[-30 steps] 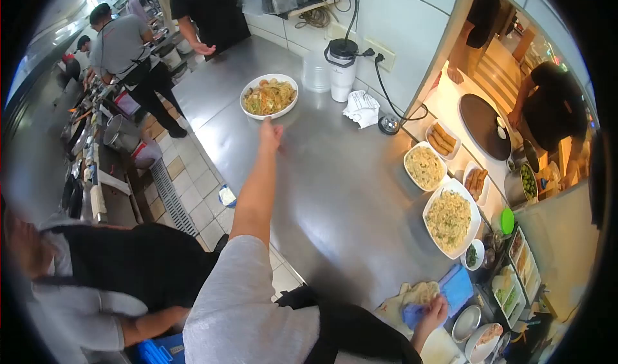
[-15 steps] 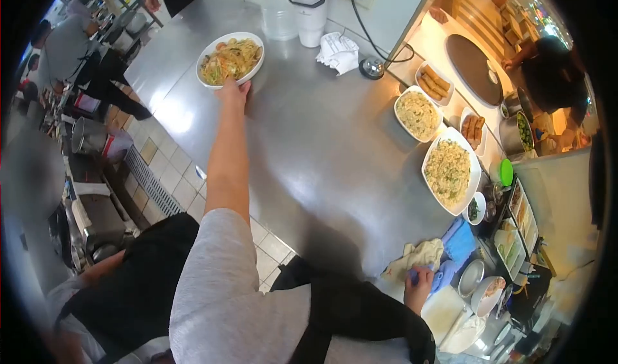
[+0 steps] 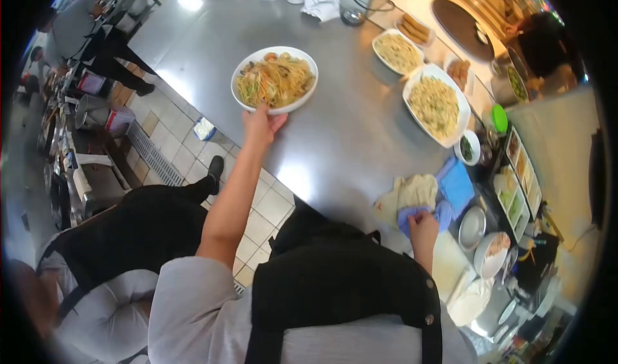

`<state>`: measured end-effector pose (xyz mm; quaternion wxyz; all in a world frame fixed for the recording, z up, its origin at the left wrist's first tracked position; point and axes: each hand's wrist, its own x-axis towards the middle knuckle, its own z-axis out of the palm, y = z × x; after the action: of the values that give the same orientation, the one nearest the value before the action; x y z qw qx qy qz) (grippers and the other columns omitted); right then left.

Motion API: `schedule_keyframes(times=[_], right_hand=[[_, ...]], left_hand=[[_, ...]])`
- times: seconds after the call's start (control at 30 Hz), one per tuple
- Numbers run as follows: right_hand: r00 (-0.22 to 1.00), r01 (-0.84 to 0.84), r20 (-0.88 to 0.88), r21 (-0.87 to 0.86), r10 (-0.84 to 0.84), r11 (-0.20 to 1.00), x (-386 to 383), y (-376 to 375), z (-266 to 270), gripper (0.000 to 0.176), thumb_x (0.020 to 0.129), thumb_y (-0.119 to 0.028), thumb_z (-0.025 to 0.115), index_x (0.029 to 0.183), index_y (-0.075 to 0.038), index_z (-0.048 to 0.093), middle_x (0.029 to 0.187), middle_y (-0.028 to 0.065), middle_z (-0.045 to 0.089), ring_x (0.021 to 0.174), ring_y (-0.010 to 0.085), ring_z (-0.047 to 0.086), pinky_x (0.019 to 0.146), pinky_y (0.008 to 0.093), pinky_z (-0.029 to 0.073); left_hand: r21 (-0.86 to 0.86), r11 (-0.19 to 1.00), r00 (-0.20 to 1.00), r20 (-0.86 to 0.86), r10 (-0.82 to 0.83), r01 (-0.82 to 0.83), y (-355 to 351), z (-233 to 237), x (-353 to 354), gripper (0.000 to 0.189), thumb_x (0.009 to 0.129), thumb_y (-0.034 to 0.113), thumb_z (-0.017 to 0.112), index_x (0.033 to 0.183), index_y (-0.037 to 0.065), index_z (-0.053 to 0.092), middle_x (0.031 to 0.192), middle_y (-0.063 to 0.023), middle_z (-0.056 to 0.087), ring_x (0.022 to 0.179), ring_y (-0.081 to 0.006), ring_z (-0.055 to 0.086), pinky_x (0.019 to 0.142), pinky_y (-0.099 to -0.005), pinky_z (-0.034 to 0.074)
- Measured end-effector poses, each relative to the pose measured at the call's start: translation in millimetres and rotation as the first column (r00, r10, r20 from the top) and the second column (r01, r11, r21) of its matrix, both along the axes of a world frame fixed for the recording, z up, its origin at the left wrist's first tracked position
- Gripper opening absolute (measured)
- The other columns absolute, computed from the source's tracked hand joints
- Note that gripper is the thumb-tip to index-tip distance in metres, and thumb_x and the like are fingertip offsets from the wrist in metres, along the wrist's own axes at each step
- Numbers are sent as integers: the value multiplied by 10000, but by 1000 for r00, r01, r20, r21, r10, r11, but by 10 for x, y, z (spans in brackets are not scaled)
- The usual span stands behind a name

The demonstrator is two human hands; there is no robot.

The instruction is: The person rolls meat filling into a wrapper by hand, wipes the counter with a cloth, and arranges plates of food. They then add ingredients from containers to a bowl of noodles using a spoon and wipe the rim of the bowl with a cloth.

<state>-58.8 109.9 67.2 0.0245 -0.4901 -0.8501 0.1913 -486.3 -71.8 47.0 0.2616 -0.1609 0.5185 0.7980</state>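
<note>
A white bowl (image 3: 309, 95) of noodles with vegetables is over the steel counter (image 3: 341, 151). My left hand (image 3: 261, 124) grips its near rim, the thumb at the edge of the food and the fingers under the bowl. At the right, my right hand (image 3: 422, 225) pinches a purple-blue cloth (image 3: 407, 214) at the counter's near edge. A beige cloth (image 3: 415, 190) and a brighter blue cloth (image 3: 456, 185) lie against it.
Two white dishes of fried rice (image 3: 462, 116) stand at the right, near a small bowl of greens (image 3: 475, 146) and topping trays (image 3: 508, 200). A co-worker (image 3: 129, 229) is close at my left; another person stands farther back.
The noodle bowl and my left hand have come nearer and appear larger. My view has shifted, and more of the co-worker at my left shows. My right hand stays on the cloth.
</note>
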Motion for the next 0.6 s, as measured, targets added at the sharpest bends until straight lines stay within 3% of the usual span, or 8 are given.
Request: schedule_keyframes(times=[0.07,0.13,0.23,0.3,0.33,0.4,0.5,0.6], right_hand=[[989,-74,-120,72,82,995,112,35,-49,155,741,-118,656,693,17,595,621,117,613,583,263,594,578,385,469],[933,67,-332,-212,-137,975,192,136,184,160,775,-119,640,702,17,597,610,81,601,585,173,584,564,339,471],[902,107,-386,-234,-194,966,383,353,274,158,828,-152,627,772,-4,614,634,22,583,618,99,560,546,274,465],[627,121,-543,-640,-558,759,491,461,292,144,856,-176,618,859,-33,621,698,-6,572,640,97,557,566,251,494],[629,125,-540,-640,-560,758,521,469,338,144,856,-176,618,859,-33,621,698,-6,572,640,97,557,566,251,494],[497,93,-557,-727,-665,680,544,407,429,134,872,-173,600,904,-44,615,743,-3,568,648,97,551,582,248,526],[561,65,-554,-711,-615,700,528,296,309,150,871,-209,598,894,-61,604,772,7,574,680,107,566,609,286,554],[604,14,-582,-675,-544,738,417,217,-45,127,856,-155,612,884,-32,631,761,21,592,651,111,577,576,261,538]], left_hand=[[27,996,997,3,-82,82,-86,27,572,509,845,33,471,1283,63,215,1064,-235,511,815,-309,632,648,-390,590],[-28,985,985,27,-168,168,-154,39,1324,560,823,11,477,1300,71,189,1062,-232,525,793,-310,640,660,-393,587],[14,984,983,31,-178,178,-168,-82,1998,566,824,9,477,1311,91,203,1048,-222,544,770,-311,647,664,-391,587],[44,986,986,40,-161,159,-153,-149,2348,558,842,14,483,1321,104,210,1054,-206,552,760,-296,651,664,-390,587],[41,975,975,39,-219,217,-160,-145,2476,559,852,18,484,1329,108,206,1072,-201,549,771,-288,651,670,-387,587],[50,946,945,41,-323,321,-188,-179,2648,569,876,28,484,1351,120,185,1131,-192,529,815,-271,650,689,-380,585],[23,932,931,27,-363,363,-162,-201,2883,465,856,-13,412,1275,95,240,1143,-208,518,870,-297,645,719,-375,587],[37,927,926,46,-374,373,-110,-222,3017,461,861,-19,393,1280,93,235,1166,-210,503,887,-298,640,733,-379,585]])
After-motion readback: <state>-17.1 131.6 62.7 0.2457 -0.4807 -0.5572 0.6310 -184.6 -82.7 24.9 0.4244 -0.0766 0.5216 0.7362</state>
